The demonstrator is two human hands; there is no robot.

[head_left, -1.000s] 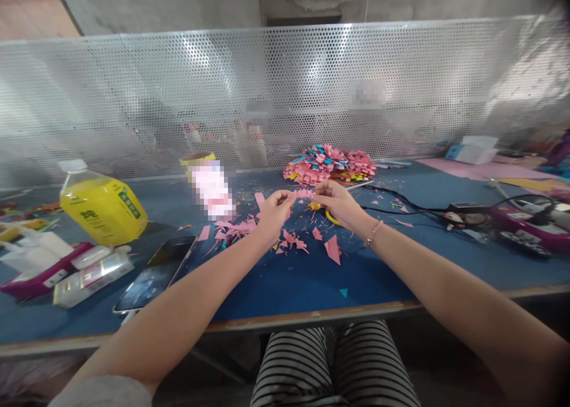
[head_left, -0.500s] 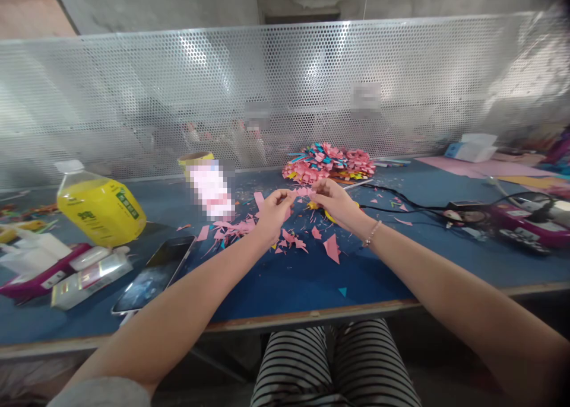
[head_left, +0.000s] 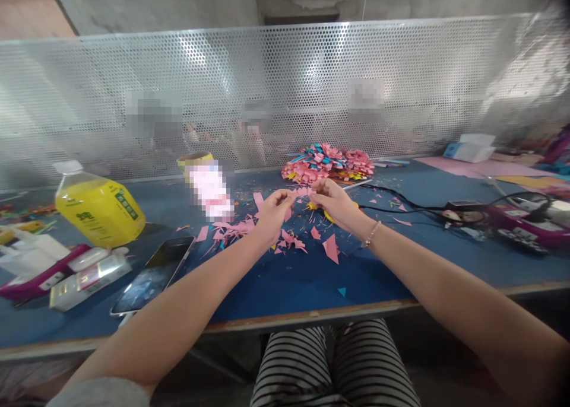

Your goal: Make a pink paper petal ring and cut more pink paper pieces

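Between my two hands stretches a small pink paper strip (head_left: 303, 191) with a jagged, cut edge. My left hand (head_left: 276, 210) pinches its left end, and my right hand (head_left: 333, 200) pinches the right end. Beneath and left of my left hand lie pink paper scraps (head_left: 236, 229). A larger pink piece (head_left: 331, 249) rests nearer the table's front edge. Partly hidden behind my right hand is a yellow tool (head_left: 328, 215) with a black cord. Beyond the hands sits a heap of fringed pink, blue and yellow paper (head_left: 327, 162).
A bottle of yellow liquid (head_left: 100, 208), a smartphone (head_left: 154, 276) and a small box (head_left: 89, 279) stand on the left. Black cables (head_left: 409, 202) run right toward a purple box (head_left: 529, 223). A perforated metal screen (head_left: 289, 86) borders the blue table's (head_left: 285, 291) back.
Both hands keep the same pinch on the pink paper strip, with hardly any movement. The whole view has shifted very slightly.
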